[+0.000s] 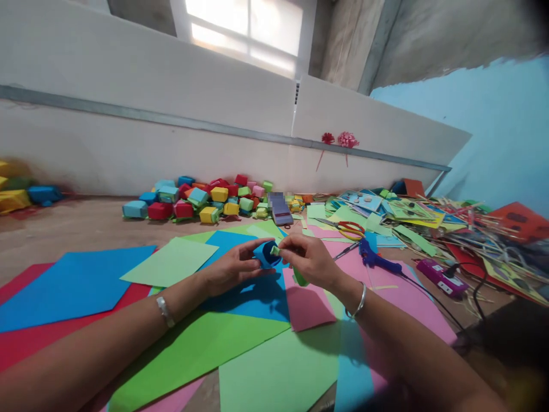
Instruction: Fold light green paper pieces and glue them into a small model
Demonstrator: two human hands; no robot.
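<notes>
Toward the near edge of the surface (90,223), we note a pale green sheet (281,366). Just beyond, above a blue sheet (257,308), our left grip (234,264) curls around a hollow blue piece (259,252), its mouth facing right; our right grip (311,260) pinches a small green piece (275,250) at that mouth. Toward the right edge we log a blue glue gun (380,258). Near the far edge: heaped coloured boxes (160,210).

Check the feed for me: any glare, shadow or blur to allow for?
Head view: glare whites out the window; shadow lies below the left hand on the blue sheet; the blue piece is dark inside; yellow blocks at far left look blurred.
</notes>
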